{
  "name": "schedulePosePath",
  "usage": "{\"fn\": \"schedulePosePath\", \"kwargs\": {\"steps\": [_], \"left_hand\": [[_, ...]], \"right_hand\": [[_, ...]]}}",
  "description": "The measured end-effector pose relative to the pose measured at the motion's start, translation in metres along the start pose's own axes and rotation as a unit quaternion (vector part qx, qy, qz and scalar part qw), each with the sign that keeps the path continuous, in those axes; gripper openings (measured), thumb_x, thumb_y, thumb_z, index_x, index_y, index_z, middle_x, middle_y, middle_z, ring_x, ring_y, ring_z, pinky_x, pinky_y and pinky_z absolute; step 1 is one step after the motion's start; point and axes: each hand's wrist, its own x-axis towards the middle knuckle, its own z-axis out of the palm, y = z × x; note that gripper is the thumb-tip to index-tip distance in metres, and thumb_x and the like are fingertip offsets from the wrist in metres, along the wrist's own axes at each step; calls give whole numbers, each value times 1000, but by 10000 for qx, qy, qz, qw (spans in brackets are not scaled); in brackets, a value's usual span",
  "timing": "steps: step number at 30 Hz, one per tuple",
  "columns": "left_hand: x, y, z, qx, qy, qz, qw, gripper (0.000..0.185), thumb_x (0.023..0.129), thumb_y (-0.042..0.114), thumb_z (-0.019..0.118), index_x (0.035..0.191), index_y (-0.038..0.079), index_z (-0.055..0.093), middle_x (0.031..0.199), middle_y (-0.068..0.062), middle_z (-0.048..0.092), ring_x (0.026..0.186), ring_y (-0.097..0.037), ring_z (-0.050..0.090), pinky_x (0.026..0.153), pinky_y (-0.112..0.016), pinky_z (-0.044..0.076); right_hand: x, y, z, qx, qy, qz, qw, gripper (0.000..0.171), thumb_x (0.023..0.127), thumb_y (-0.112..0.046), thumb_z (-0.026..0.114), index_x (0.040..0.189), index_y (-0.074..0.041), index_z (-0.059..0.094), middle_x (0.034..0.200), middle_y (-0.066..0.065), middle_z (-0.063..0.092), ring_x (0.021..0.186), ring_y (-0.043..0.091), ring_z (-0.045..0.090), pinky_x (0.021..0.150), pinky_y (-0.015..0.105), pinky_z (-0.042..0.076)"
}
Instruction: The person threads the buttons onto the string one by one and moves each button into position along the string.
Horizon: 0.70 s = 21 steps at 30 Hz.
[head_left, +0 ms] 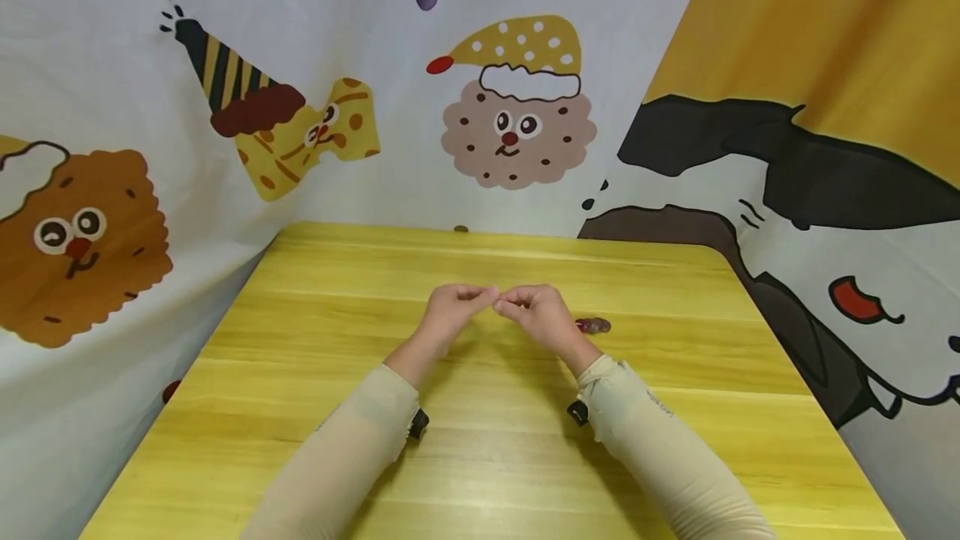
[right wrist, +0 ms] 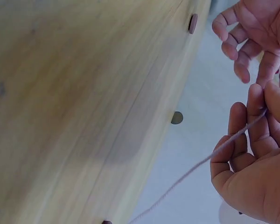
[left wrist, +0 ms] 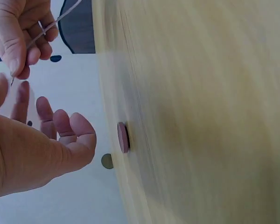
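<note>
My right hand (head_left: 538, 311) pinches a thin pinkish string (right wrist: 196, 165) between thumb and forefinger, close to one end. From there the string slants across the palm and hangs away past the curled other fingers. My left hand (head_left: 450, 307) meets it fingertip to fingertip above the table. In the left wrist view, the thumb and forefinger of the left hand (left wrist: 42, 144) stand slightly apart around the short string tip. Its other fingers are loosely bent. Beyond my right wrist lies a small dark reddish-brown object (head_left: 596, 325), partly hidden by that wrist.
A flat, reddish-brown disc-like piece (left wrist: 123, 137) is on the table near its edge. The wood-grain table (head_left: 480, 473) stretches below both forearms. Behind it hangs a curtain (head_left: 405, 182) printed with cartoon figures.
</note>
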Motion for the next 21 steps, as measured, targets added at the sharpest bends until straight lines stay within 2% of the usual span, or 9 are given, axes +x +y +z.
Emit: {"fn": "schedulePosePath", "kwargs": {"steps": [3,6,9,12,15,16,18,19,21], "left_hand": [[0,1,3,117,75,50,9999,38,102,40,75,124,10,79,139,-10,73,136,-33,63,113,-55,52],[-1,2,5,345,324,161,9988,33,102,38,76,120,11,81,136,-9,73,123,-31,67,100,-49,59],[-2,3,7,453,545,217,9972,33,100,39,77,118,11,82,134,-8,73,109,-27,68,86,-40,59],[-3,2,9,444,691,217,9964,31,100,37,78,116,12,82,133,-8,74,106,-25,68,82,-35,57],[-2,1,5,623,669,265,9955,34,101,41,76,118,13,82,131,-8,74,102,-21,66,78,-33,56],[-2,2,1,709,598,277,9953,35,101,43,75,121,14,81,133,-8,73,96,-25,67,75,-37,58],[-1,2,-13,1111,415,337,9924,37,103,44,73,127,17,78,140,-8,69,102,-27,65,78,-43,60],[-1,2,-22,1483,320,406,9876,39,102,45,72,130,18,77,143,-8,67,106,-28,65,83,-45,61],[2,1,-40,2250,142,473,9731,41,100,44,76,135,22,74,149,-8,64,124,-35,62,104,-57,54]], "right_hand": [[-2,-2,0,-116,-20,-51,9999,14,101,-27,77,100,-16,86,97,1,82,70,13,54,60,25,44],[-4,-1,1,-30,16,123,9999,17,102,-30,76,103,-15,85,99,1,82,75,15,61,63,26,49],[-5,0,0,314,24,377,9988,23,103,-31,74,108,-11,84,102,3,82,87,24,70,71,29,54],[-6,3,-1,662,9,527,9964,28,104,-33,73,110,-7,82,103,4,82,93,27,71,76,32,55],[-6,4,-2,845,-24,584,9947,27,104,-32,73,110,-6,82,103,4,81,90,22,68,78,34,54],[-6,5,-3,855,-55,587,9946,27,104,-32,73,109,-8,82,103,4,81,90,20,67,78,33,54],[-7,5,-5,891,-156,636,9939,24,104,-33,72,108,-12,82,104,4,80,92,20,67,80,34,55],[-8,6,-6,889,-219,673,9935,24,105,-33,72,109,-12,82,105,3,80,94,22,68,81,35,55],[-9,7,-10,892,-360,742,9926,24,105,-35,72,110,-14,82,106,2,80,100,28,69,85,39,56]]}}
